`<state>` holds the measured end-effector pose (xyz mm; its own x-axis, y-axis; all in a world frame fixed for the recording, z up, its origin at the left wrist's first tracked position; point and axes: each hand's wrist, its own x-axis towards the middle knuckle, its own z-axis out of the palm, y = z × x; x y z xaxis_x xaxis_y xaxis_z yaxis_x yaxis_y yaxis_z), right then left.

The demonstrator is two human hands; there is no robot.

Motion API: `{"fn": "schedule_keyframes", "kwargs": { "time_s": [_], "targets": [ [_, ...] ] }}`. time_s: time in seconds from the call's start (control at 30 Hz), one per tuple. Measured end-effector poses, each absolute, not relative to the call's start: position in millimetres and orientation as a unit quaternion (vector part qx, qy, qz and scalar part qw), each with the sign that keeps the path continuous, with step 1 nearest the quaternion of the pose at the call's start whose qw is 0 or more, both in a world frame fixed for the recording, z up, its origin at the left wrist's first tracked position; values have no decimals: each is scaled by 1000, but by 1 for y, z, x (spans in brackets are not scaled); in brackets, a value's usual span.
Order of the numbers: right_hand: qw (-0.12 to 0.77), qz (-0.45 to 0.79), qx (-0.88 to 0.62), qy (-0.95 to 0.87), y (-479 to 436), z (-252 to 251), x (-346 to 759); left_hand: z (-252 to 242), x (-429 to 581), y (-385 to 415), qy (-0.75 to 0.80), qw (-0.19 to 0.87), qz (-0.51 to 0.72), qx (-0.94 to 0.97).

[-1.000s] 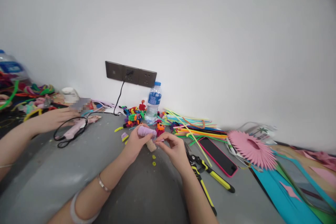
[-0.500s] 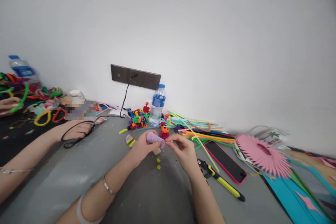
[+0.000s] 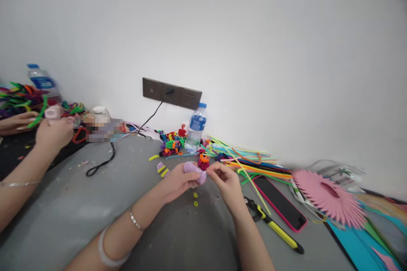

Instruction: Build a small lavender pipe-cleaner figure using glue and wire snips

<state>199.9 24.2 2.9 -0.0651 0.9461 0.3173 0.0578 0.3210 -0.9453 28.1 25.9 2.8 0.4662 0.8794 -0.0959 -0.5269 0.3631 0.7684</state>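
A light purple fuzzy coil (image 3: 193,171) is held between the thumb and fingers of my left hand (image 3: 178,183), above the grey table. At the coil's right end, my right hand (image 3: 225,180) has thumb and forefinger pinched together; whatever lies between the fingertips is too small to make out. Small yellow pieces (image 3: 196,200) lie on the table below my hands. Beside my left hand is a purple and yellow striped piece (image 3: 163,170). Colourful fuzzy figures (image 3: 171,142) stand behind.
A water bottle (image 3: 196,127) stands by the wall. To the right are pipe cleaners (image 3: 254,163), pliers (image 3: 280,233), a phone (image 3: 281,203) and a pink paper fan (image 3: 327,197). At the left, another person's hand (image 3: 55,133) holds a pink object (image 3: 53,112).
The view has shifted slightly left, so things appear further right. The other person's hand has left the black cable and lifted to the upper left with a pink object. My hands keep their holds.
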Motion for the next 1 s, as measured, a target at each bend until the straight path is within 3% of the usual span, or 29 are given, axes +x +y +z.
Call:
{"fn": "schedule_keyframes", "kwargs": {
  "time_s": [0.23,0.6,1.0],
  "targets": [
    [563,408,-428,-577,21,-5,187,-1,30,30,260,781,485,295],
    [565,246,-434,-657,17,-1,181,-1,33,30,264,747,537,290],
    [574,344,-362,-649,18,0,187,-1,24,35,236,774,502,305]
  ]
}}
